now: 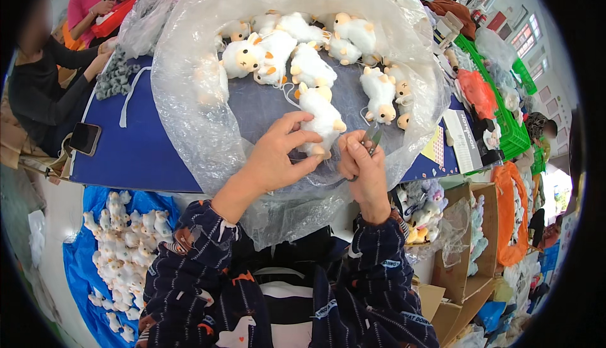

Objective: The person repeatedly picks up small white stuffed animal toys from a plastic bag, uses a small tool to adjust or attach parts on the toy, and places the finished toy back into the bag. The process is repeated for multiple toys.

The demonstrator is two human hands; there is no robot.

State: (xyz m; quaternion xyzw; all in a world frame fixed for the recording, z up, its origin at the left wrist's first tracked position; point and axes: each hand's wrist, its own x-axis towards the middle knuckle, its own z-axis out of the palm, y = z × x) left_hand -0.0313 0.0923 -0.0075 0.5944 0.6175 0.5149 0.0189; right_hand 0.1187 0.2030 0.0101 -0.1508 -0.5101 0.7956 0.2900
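Patterned sleeves [186, 275] extend; left fingers [304, 138] hold plush [322, 115], right fingers [358, 151] scissors [375, 138].

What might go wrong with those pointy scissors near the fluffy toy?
The scissors in the right hand have bare blades close to the white plush toy, so they might snip its fluff. The left hand is on that toy, so a slip could nick a finger. Clear plastic spreads around them; the tips might tear it.
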